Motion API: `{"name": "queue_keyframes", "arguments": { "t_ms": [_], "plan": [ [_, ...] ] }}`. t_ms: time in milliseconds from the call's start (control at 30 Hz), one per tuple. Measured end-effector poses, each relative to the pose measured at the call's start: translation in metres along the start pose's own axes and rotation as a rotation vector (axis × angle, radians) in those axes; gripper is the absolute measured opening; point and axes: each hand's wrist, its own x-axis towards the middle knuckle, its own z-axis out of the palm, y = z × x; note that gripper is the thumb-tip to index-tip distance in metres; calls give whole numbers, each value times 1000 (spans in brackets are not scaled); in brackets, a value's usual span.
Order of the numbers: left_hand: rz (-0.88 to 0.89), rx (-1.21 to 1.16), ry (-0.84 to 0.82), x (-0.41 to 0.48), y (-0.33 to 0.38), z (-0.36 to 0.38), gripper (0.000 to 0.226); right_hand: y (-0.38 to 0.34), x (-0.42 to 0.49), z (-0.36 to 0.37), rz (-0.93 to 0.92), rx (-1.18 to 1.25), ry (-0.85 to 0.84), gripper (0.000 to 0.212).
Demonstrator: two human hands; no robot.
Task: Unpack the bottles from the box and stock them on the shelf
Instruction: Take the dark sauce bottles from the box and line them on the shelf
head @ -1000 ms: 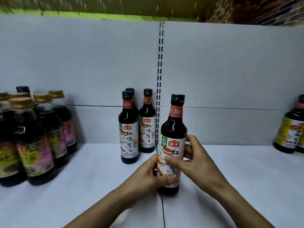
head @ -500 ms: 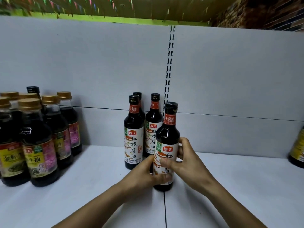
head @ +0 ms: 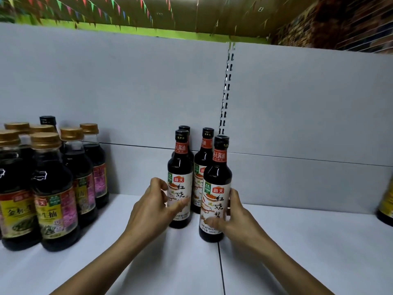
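Bottle (head: pixel 217 177), full of dark sauce, stands upright on the shelf (head: pixel 297 241). Right hand (head: pixel 240 222) grip wraps round its label; left hand (head: pixel 148 209) grip curls round the neighbouring bottle (head: pixel 179 169) just beside it.

Open shelf on the right of the soy sauce group, crowding on its left.

Measured from the front-right soy sauce bottle (head: pixel 215 188): to its right the white shelf (head: pixel 297 241) runs open to a dark bottle (head: pixel 386 207) at the frame edge, well apart. Just left stands the front-left soy sauce bottle (head: pixel 179 173), with the rear bottles (head: pixel 204 160) close behind, near the back panel (head: pixel 297 124). The right hand (head: pixel 236 218) grips the front-right bottle and the left hand (head: pixel 153 207) wraps the front-left one. Further left, past a strip of open shelf, gold-capped bottles (head: pixel 53 188) stand tightly packed.
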Motion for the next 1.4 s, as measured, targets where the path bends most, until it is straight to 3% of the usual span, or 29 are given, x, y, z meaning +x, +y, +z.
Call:
{"name": "queue_keyframes", "arguments": {
  "t_ms": [100,167,567,1400],
  "plan": [
    [-24,-21,-46,9,-6,8,75,8,2,8,37,-52,-9,72],
    [-22,-96,-91,14,-10,13,78,9,5,10,47,-72,-6,72],
    [-45,-271,-240,20,-37,27,56,8,22,27,102,-63,33,69],
    [-15,-143,-170,24,-37,34,51,11,29,40,111,9,61,63]
  ]
}}
